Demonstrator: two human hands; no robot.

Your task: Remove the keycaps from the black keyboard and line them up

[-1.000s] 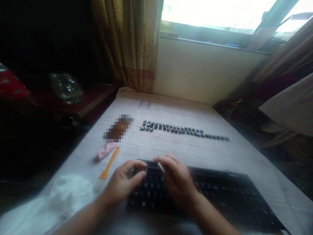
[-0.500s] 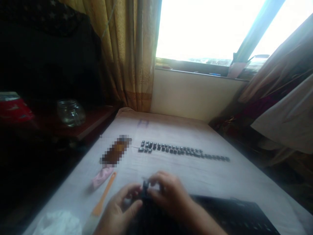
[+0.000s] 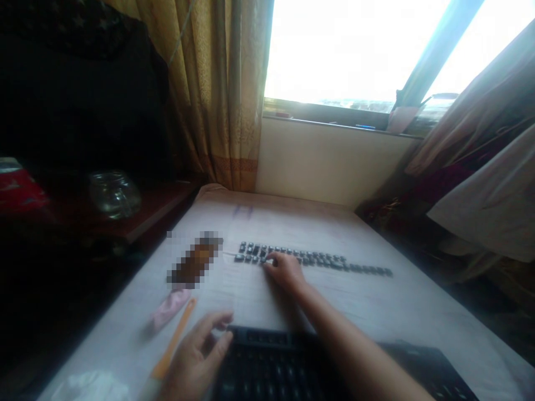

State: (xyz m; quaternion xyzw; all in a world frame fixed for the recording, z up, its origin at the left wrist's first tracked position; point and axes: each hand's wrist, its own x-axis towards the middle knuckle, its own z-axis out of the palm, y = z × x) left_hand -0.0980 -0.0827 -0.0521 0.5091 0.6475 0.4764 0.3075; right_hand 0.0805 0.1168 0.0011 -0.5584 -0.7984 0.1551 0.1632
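A black keyboard [image 3: 267, 370] lies in front of me at the bottom, its far left part showing and its middle partly behind my right forearm. At its far left corner my left hand [image 3: 199, 352] has thumb and index finger closed about the edge. My right hand [image 3: 286, 270] is stretched out over the sheet, fingertips pinched on a small dark keycap [image 3: 263, 260] in the nearest row of loose keycaps [image 3: 315, 259]. Those keycaps lie in several long lines running to the right. Part of the rows is hidden behind my right hand.
Left of the keycaps lie a pixelated brown object [image 3: 195, 259], a pink cloth [image 3: 170, 308] and an orange-handled brush [image 3: 178, 334]. White crumpled material [image 3: 90, 385] is at the lower left. A glass jar [image 3: 115, 195] stands on a dark wooden surface [image 3: 154, 214]. Clothes [image 3: 489, 206] hang at right.
My right hand has moved from the keyboard's far left corner, where both hands were around a small dark piece, forward to the keycap rows. My left hand has shifted slightly left and down.
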